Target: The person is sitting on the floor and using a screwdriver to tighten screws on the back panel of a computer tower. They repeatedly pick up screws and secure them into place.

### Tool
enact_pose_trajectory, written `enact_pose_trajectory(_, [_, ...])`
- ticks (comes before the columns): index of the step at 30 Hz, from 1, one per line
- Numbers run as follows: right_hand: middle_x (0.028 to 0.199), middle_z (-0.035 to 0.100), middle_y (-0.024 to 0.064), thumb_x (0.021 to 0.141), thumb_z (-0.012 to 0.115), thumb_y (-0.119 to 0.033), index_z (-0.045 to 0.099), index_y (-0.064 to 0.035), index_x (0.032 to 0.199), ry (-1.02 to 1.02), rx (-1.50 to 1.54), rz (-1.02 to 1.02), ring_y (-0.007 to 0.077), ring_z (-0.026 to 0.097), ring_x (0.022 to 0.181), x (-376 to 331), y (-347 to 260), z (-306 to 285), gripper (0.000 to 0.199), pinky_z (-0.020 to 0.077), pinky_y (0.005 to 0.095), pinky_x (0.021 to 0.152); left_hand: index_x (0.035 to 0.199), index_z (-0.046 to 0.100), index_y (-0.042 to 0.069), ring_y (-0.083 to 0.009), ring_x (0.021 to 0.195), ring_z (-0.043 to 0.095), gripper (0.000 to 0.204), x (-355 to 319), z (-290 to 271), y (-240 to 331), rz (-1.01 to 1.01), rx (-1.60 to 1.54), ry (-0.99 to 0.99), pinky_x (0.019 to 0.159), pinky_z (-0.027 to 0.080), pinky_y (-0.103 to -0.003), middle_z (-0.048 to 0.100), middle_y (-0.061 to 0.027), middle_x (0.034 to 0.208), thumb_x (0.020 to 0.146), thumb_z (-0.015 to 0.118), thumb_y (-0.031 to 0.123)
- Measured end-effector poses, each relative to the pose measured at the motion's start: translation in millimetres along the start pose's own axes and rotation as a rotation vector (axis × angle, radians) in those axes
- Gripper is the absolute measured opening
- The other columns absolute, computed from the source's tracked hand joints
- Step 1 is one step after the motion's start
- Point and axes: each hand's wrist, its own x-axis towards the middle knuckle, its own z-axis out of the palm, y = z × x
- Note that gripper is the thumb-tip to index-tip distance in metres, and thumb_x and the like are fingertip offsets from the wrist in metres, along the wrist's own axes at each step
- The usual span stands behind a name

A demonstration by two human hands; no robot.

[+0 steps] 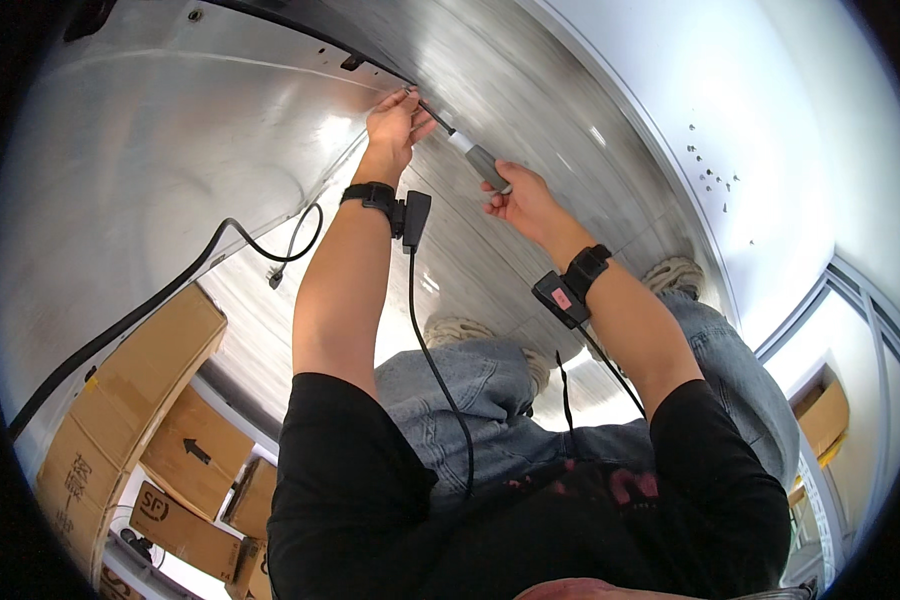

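Observation:
My right hand (525, 200) is closed round the grey handle of a screwdriver (486, 166). Its dark shaft points up and left toward the edge of a large metal panel (220, 110). At that edge my left hand (394, 122) has thumb and forefinger pinched together beside the screwdriver's tip, with the other fingers loosely bent. Whatever sits between those fingertips is too small to make out. A dark strip with holes runs along the panel's far edge.
Several small screws (708, 173) lie on a white surface at the right. A thick black cable (150, 312) crosses the panel, and a plug (276, 277) lies by its lower edge. Cardboard boxes (195, 450) are stacked at the lower left. Thin cords hang from both wrist straps.

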Motion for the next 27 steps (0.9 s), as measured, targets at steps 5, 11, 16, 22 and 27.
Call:
enact_pose_trajectory(5, [0.085, 0.057, 0.0107, 0.097, 0.048, -0.027, 0.051, -0.0039, 0.106, -0.025, 0.038, 0.027, 0.0130, 0.047, 0.057, 7.3, 3.5, -4.6, 0.025, 0.0492, 0.0355, 0.064, 0.107, 0.058, 0.005, -0.0132, 0.071, 0.057, 0.018, -3.2, 5.0, 3.0, -0.013, 0.019, 0.044, 0.063, 0.058, -0.031, 0.061, -0.0039, 0.088, 0.089, 0.060, 0.009])
enact_pose_trajectory(11, [0.090, 0.054, 0.0128, 0.098, 0.044, -0.025, 0.048, -0.0022, 0.113, -0.058, 0.077, 0.065, 0.0148, 0.046, 0.061, 12.0, 3.1, -7.3, 0.028, 0.0508, 0.0384, 0.066, 0.109, 0.058, 0.003, -0.0163, 0.075, 0.056, 0.021, -6.4, 8.4, 3.7, -0.012, -0.010, 0.108, 0.069, 0.058, -0.033, 0.059, -0.0051, 0.091, 0.089, 0.061, 0.007])
enact_pose_trajectory(16, [0.093, 0.052, 0.0130, 0.097, 0.047, -0.023, 0.045, 0.0011, 0.115, -0.059, -0.040, -0.003, 0.0173, 0.051, 0.071, 11.6, 4.9, -5.1, 0.030, 0.0504, 0.0370, 0.067, 0.105, 0.059, 0.004, -0.0149, 0.072, 0.055, 0.020, -5.0, 7.0, 1.2, 0.019, 0.039, 0.083, 0.065, 0.058, -0.032, 0.059, -0.0029, 0.087, 0.086, 0.065, 0.008])
enact_pose_trajectory(22, [0.098, 0.051, 0.0125, 0.092, 0.057, -0.016, 0.042, 0.0011, 0.117, -0.035, -0.325, -0.208, 0.0190, 0.055, 0.078, 15.7, 10.0, -3.0, 0.033, 0.0505, 0.0339, 0.065, 0.100, 0.061, 0.006, -0.0126, 0.068, 0.054, 0.018, -4.6, 12.9, -3.5, 0.034, 0.138, 0.095, 0.063, 0.057, -0.029, 0.059, -0.0008, 0.083, 0.084, 0.068, 0.008])
enact_pose_trajectory(27, [0.098, 0.051, 0.0122, 0.089, 0.062, -0.013, 0.040, 0.0016, 0.119, 0.056, -0.444, -0.261, 0.0190, 0.056, 0.074, 7.0, 2.7, 10.3, 0.039, 0.0510, 0.0336, 0.065, 0.101, 0.061, 0.005, -0.0121, 0.066, 0.056, 0.017, -4.9, 16.0, 1.0, 0.026, 0.172, 0.108, 0.058, 0.057, -0.028, 0.061, -0.0027, 0.083, 0.085, 0.066, 0.006])
